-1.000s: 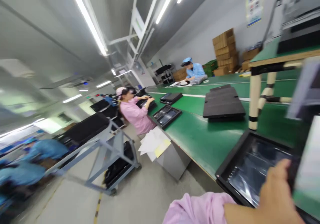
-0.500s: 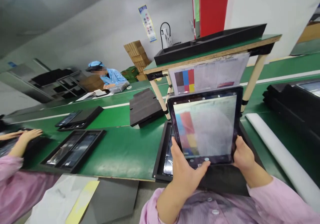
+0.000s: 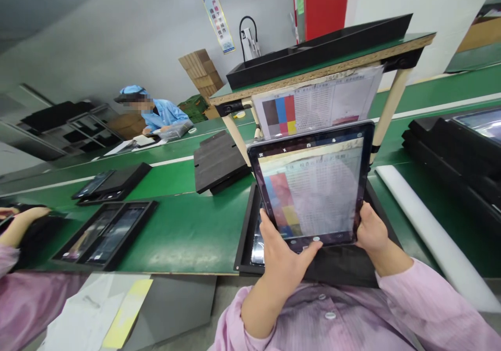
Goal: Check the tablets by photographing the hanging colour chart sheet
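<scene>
A tablet (image 3: 313, 189) is held up, tilted, between my two hands, its camera picture showing the sheet behind it. My left hand (image 3: 284, 257) is closed on the lower left corner, the thumb lying over the bottom edge by the round on-screen button. My right hand (image 3: 373, 228) grips the lower right edge; its fingers are hidden behind the tablet. Beyond it, a printed sheet with colour blocks (image 3: 313, 106) hangs under a small raised shelf (image 3: 324, 72). Below the tablet lies a black tray (image 3: 245, 236) with a shiny screen device (image 3: 258, 246) partly showing.
Another black tray (image 3: 146, 220) with two devices lies to the left, near a co-worker's hand (image 3: 29, 218). Stacked black trays (image 3: 454, 158) and a white foam strip (image 3: 430, 231) are at the right. A person in blue (image 3: 164, 113) sits across the green bench (image 3: 191, 220).
The whole scene has shifted slightly left and up as my head moved. The tablet stays in both hands, and its on-screen picture of the sheet has become sharper.
</scene>
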The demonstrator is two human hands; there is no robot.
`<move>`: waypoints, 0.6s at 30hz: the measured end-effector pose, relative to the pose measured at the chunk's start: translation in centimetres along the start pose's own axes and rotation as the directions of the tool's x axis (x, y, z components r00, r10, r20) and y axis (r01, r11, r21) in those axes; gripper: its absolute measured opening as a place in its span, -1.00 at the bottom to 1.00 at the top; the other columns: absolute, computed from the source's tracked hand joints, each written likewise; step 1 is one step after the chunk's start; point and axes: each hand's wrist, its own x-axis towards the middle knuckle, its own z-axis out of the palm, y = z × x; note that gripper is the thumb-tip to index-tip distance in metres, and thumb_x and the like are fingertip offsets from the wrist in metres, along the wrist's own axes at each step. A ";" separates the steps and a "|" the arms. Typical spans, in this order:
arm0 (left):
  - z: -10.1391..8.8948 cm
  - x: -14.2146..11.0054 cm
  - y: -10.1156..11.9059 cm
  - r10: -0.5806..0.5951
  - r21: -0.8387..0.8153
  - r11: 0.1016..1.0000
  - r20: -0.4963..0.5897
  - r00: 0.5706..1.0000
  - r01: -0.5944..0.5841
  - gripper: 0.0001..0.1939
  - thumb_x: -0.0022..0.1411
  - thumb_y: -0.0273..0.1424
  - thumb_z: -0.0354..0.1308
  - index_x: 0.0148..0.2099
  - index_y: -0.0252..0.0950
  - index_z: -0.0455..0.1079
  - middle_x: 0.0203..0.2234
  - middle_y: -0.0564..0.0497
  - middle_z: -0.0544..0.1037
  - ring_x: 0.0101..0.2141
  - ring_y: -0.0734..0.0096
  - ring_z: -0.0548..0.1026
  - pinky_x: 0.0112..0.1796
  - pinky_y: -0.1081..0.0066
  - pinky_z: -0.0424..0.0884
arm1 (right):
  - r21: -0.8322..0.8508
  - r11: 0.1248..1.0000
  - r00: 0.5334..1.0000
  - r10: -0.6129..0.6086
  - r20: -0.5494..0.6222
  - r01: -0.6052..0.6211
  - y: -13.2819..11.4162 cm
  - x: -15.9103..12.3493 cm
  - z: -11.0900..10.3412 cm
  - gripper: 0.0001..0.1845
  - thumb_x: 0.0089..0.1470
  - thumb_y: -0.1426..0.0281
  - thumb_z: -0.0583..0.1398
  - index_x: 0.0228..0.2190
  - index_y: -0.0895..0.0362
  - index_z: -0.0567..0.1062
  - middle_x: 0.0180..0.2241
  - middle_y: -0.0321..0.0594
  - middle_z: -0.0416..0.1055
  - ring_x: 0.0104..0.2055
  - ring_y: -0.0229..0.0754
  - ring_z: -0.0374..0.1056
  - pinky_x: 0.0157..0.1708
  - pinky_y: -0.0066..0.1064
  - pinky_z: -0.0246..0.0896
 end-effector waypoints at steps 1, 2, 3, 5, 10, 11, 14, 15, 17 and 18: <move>0.0 0.0 -0.1 -0.018 -0.010 1.000 0.003 1.000 0.018 0.39 -0.11 -0.02 0.44 0.46 -0.30 -0.44 0.36 -0.49 -0.07 0.32 -0.37 0.06 0.14 -0.21 0.27 | 0.009 1.000 1.000 0.003 0.009 -0.003 0.0 0.0 0.0 -0.30 0.01 -0.32 0.10 -0.31 0.05 0.54 -0.30 -0.08 0.56 0.05 0.12 0.42 0.02 -0.03 0.40; 0.0 -0.1 -0.2 -0.032 -0.023 0.999 0.007 0.999 0.032 0.42 -0.14 0.01 0.44 0.46 -0.31 -0.43 0.36 -0.49 -0.07 0.32 -0.37 0.06 0.15 -0.22 0.26 | 0.020 1.000 1.000 0.006 0.018 -0.006 0.1 -0.1 0.0 -0.30 0.02 -0.32 0.10 -0.32 0.06 0.54 -0.32 -0.09 0.56 0.03 0.12 0.43 0.02 -0.03 0.40; 0.0 -0.1 -0.3 -0.039 -0.041 0.998 0.010 0.999 0.039 0.42 -0.15 0.05 0.44 0.46 -0.32 -0.42 0.36 -0.49 -0.05 0.32 -0.37 0.06 0.16 -0.22 0.24 | 0.031 0.999 1.000 0.008 0.028 -0.009 0.1 -0.1 -0.1 -0.30 0.03 -0.31 0.10 -0.32 0.06 0.55 -0.33 -0.09 0.56 0.01 0.11 0.45 0.01 -0.03 0.41; -0.1 -0.1 -0.6 -0.014 -0.124 0.992 0.028 1.000 0.018 0.32 -0.04 0.08 0.36 0.46 -0.35 -0.37 0.35 -0.48 0.00 0.33 -0.29 0.09 0.19 -0.17 0.20 | 0.057 0.998 0.999 0.009 0.048 -0.011 0.1 -0.2 -0.1 -0.31 0.04 -0.30 0.11 -0.31 0.06 0.55 -0.34 -0.10 0.56 -0.01 0.10 0.46 0.01 -0.04 0.41; -0.7 0.9 -1.6 -0.144 -0.638 0.757 0.045 0.989 0.139 -0.33 0.36 -0.01 -0.01 0.38 -0.20 0.11 0.24 -0.24 0.36 0.22 0.11 0.36 0.15 0.17 0.35 | 0.124 0.992 0.996 -0.011 0.094 -0.001 -0.5 -0.8 -0.2 -0.38 0.13 -0.21 0.11 -0.20 0.05 0.59 -0.23 -0.11 0.56 0.04 0.08 0.43 0.06 -0.05 0.37; -0.9 1.3 -1.8 -0.224 -0.713 0.663 0.102 0.969 0.228 -0.39 0.34 0.02 0.01 0.31 -0.15 0.24 0.17 -0.18 0.45 0.14 0.15 0.44 0.09 0.21 0.42 | 0.130 0.991 0.995 -0.014 0.101 0.001 -0.8 -1.0 -0.3 -0.39 0.16 -0.18 0.11 -0.17 0.05 0.59 -0.20 -0.11 0.56 0.06 0.08 0.42 0.08 -0.04 0.36; -1.5 2.5 -2.1 -0.334 -0.789 0.422 0.322 0.886 0.446 -0.51 0.17 0.07 0.22 0.08 0.01 0.49 0.02 -0.01 0.60 -0.02 0.21 0.57 -0.07 0.27 0.54 | 0.123 0.992 0.991 -0.050 0.123 0.035 -1.9 -1.7 -0.5 -0.44 0.23 -0.10 0.09 0.01 0.01 0.54 0.02 -0.14 0.48 0.16 0.07 0.33 0.18 -0.03 0.26; -1.6 2.9 -2.2 -0.336 -0.792 0.375 0.368 0.867 0.482 -0.54 0.11 0.06 0.28 0.02 0.06 0.52 0.00 0.04 0.61 -0.03 0.22 0.58 -0.09 0.29 0.56 | 0.097 0.993 0.989 -0.077 0.129 0.065 -2.4 -1.9 -0.7 -0.44 0.26 -0.07 0.07 0.10 -0.02 0.47 0.12 -0.17 0.40 0.23 0.04 0.26 0.23 -0.04 0.18; -1.4 3.3 -2.2 -0.346 -0.804 0.310 0.403 0.847 0.508 -0.60 0.07 0.02 0.34 -0.03 0.13 0.55 -0.03 0.11 0.63 -0.04 0.25 0.58 -0.10 0.31 0.57 | 0.003 0.992 0.984 -0.125 0.127 0.126 -3.5 -2.2 -1.0 -0.40 0.30 -0.02 0.06 0.26 -0.08 0.29 0.27 -0.27 0.20 0.33 -0.01 0.09 0.32 -0.10 0.03; -1.2 3.4 -2.2 -0.358 -0.812 0.285 0.402 0.843 0.509 -0.62 0.07 0.00 0.35 -0.04 0.15 0.55 -0.04 0.13 0.63 -0.04 0.26 0.59 -0.11 0.31 0.57 | -0.064 0.987 0.982 -0.138 0.127 0.147 -4.1 -2.1 -1.2 -0.36 0.29 -0.02 0.07 0.30 -0.07 0.22 0.29 -0.30 0.15 0.35 -0.01 0.04 0.33 -0.13 0.00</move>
